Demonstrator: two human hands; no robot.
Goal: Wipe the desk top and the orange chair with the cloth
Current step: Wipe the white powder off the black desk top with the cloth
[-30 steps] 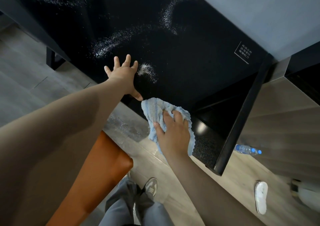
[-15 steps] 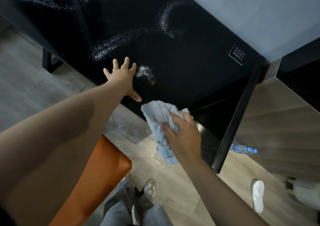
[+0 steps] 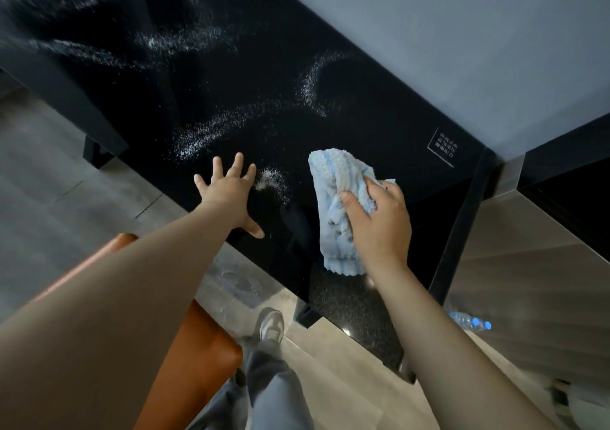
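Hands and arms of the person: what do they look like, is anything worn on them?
The left hand and right hand are bare: no gloves, ring, watch or bracelet shows. No sleeve is in view on either arm.

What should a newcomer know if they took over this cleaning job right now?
Left grip: open, fingers spread flat on the black desk top.
Right grip: holds the light blue cloth over the desk's near right part.
Done: no wiped patch is evident; white powder streaks the top.
Left: wipe the whole top, then the orange chair under the left arm.
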